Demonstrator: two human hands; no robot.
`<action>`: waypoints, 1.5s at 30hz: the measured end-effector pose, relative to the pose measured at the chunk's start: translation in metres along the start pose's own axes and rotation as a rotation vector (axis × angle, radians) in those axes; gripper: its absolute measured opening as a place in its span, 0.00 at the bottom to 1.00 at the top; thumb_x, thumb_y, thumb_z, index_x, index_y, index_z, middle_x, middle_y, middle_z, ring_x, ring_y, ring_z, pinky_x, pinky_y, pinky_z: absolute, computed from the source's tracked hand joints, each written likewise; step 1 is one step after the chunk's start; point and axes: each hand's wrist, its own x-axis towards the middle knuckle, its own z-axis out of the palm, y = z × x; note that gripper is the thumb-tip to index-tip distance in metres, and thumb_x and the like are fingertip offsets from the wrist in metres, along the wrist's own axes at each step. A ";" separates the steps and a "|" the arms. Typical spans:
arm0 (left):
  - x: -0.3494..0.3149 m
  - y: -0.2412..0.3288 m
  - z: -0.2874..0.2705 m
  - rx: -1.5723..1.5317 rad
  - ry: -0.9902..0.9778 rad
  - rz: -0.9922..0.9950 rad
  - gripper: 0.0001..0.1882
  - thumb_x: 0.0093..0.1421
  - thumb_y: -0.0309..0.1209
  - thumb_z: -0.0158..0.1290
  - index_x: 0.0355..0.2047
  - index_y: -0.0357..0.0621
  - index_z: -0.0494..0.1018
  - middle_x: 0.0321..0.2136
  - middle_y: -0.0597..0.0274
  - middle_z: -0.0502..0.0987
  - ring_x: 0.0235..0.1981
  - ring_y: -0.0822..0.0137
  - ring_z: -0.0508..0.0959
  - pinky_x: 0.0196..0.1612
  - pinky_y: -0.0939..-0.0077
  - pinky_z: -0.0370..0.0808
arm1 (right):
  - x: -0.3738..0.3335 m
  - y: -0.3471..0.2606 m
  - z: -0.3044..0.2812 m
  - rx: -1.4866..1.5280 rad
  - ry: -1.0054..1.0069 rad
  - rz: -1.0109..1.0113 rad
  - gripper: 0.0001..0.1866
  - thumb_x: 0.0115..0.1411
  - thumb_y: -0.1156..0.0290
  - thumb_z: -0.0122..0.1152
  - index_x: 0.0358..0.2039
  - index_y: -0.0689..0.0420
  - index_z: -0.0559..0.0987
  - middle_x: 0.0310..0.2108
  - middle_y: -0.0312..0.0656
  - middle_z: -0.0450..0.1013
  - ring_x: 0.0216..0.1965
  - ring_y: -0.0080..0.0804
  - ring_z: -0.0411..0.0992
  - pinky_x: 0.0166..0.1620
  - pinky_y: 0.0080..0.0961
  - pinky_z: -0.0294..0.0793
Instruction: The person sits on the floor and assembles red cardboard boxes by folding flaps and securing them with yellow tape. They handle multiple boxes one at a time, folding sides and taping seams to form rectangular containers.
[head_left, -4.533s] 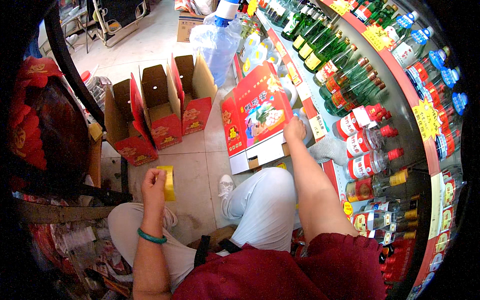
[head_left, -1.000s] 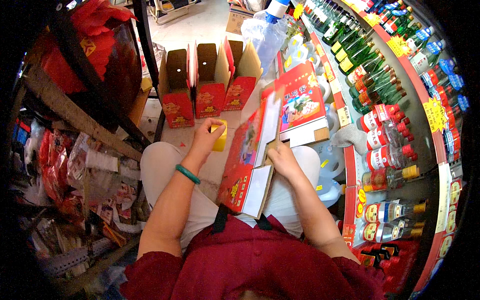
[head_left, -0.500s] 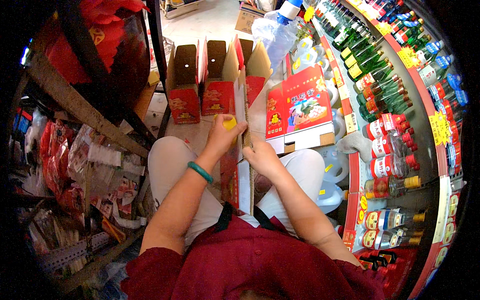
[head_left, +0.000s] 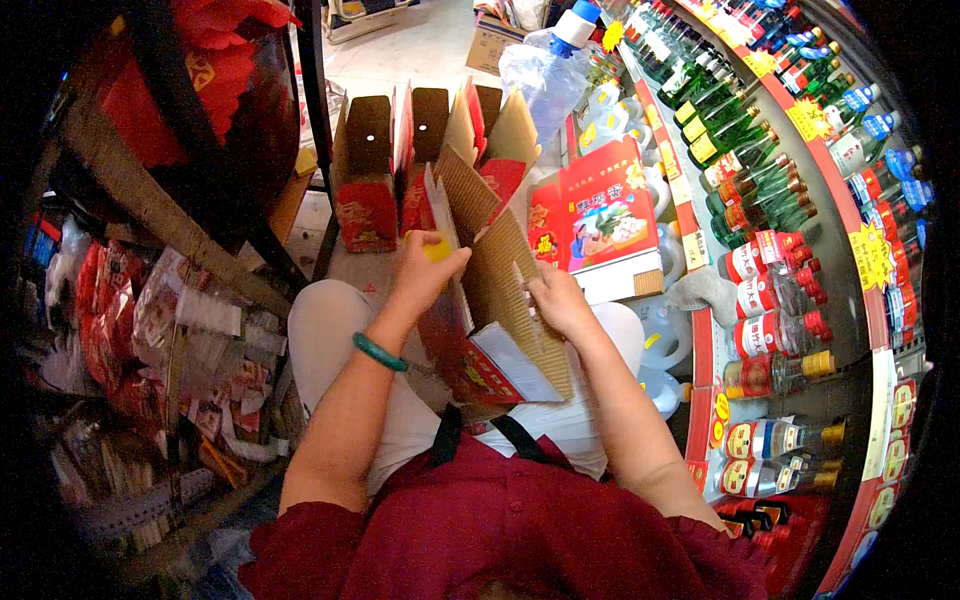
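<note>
Between my knees stands a red printed cardboard box (head_left: 478,362), partly spread, its bare brown corrugated inside showing toward me. My left hand (head_left: 425,275) is closed on its left wall. A small yellow thing (head_left: 437,249), too little seen to name, is also held in that hand. On the other side, my right hand (head_left: 560,300) grips the box's right wall, the fingers partly hidden. Just right of it lies a stack of flat red printed cartons (head_left: 598,215). Beyond my left hand several opened red boxes (head_left: 366,212) stand in a row on the floor.
A shelf (head_left: 730,150) of glass bottles curves along my right, with clear jugs (head_left: 665,330) low beside my knee. On my left a dark metal frame (head_left: 170,190) holds plastic bags (head_left: 110,320). A large clear water bottle (head_left: 545,80) stands farther ahead.
The box was folded flat and upright; now its walls are spread apart. My right hand has moved right with one wall, my left hand slightly left with the other.
</note>
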 end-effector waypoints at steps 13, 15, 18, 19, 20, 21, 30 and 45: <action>-0.098 0.033 -0.050 0.302 -0.147 0.162 0.23 0.45 0.36 0.60 0.38 0.37 0.67 0.39 0.45 0.69 0.43 0.49 0.70 0.47 0.63 0.67 | 0.045 0.027 -0.017 -0.117 0.235 -0.052 0.14 0.55 0.67 0.49 0.33 0.65 0.76 0.29 0.62 0.72 0.34 0.58 0.72 0.40 0.48 0.70; -0.121 0.041 -0.040 0.318 -0.171 0.160 0.23 0.44 0.35 0.60 0.39 0.37 0.66 0.38 0.44 0.69 0.43 0.48 0.70 0.47 0.62 0.67 | 0.058 0.027 -0.015 -0.141 0.298 -0.054 0.14 0.54 0.66 0.50 0.33 0.65 0.76 0.29 0.62 0.72 0.34 0.58 0.72 0.40 0.48 0.70; -0.120 0.035 -0.027 0.326 -0.159 0.205 0.24 0.44 0.35 0.60 0.39 0.37 0.66 0.38 0.43 0.69 0.42 0.47 0.70 0.46 0.62 0.67 | 0.067 0.015 -0.006 -0.150 0.293 0.042 0.15 0.55 0.65 0.51 0.31 0.65 0.76 0.30 0.61 0.73 0.35 0.58 0.72 0.41 0.48 0.70; -0.116 0.030 -0.023 0.326 -0.144 0.227 0.24 0.44 0.35 0.60 0.39 0.38 0.66 0.38 0.43 0.69 0.42 0.47 0.70 0.46 0.62 0.67 | 0.066 0.012 -0.005 -0.147 0.284 0.075 0.15 0.55 0.64 0.51 0.31 0.65 0.76 0.31 0.61 0.73 0.35 0.58 0.73 0.41 0.49 0.70; -0.110 0.027 -0.023 0.314 -0.129 0.128 0.24 0.44 0.35 0.60 0.39 0.38 0.66 0.38 0.43 0.70 0.42 0.48 0.71 0.45 0.62 0.68 | 0.065 0.011 -0.006 -0.141 0.269 0.063 0.15 0.55 0.63 0.50 0.32 0.65 0.76 0.31 0.61 0.73 0.36 0.57 0.72 0.41 0.49 0.70; -0.104 0.023 -0.024 0.268 -0.118 0.107 0.24 0.44 0.36 0.61 0.39 0.38 0.67 0.37 0.44 0.71 0.41 0.49 0.71 0.45 0.63 0.68 | 0.064 0.012 -0.008 -0.136 0.260 0.055 0.16 0.55 0.63 0.50 0.33 0.64 0.75 0.32 0.61 0.73 0.37 0.57 0.72 0.42 0.48 0.70; -0.094 0.035 -0.036 -0.009 -0.107 0.010 0.19 0.48 0.32 0.60 0.37 0.39 0.66 0.28 0.60 0.72 0.28 0.71 0.73 0.32 0.76 0.71 | 0.052 0.007 -0.009 -0.005 0.251 0.113 0.17 0.56 0.61 0.48 0.38 0.61 0.72 0.37 0.58 0.73 0.41 0.56 0.71 0.45 0.48 0.68; -0.069 0.033 -0.046 -0.002 -0.087 -0.014 0.18 0.51 0.32 0.59 0.39 0.39 0.67 0.31 0.60 0.74 0.30 0.72 0.73 0.34 0.78 0.71 | 0.050 0.007 0.006 0.273 0.228 0.233 0.23 0.57 0.59 0.45 0.46 0.63 0.69 0.42 0.63 0.70 0.46 0.59 0.68 0.50 0.46 0.65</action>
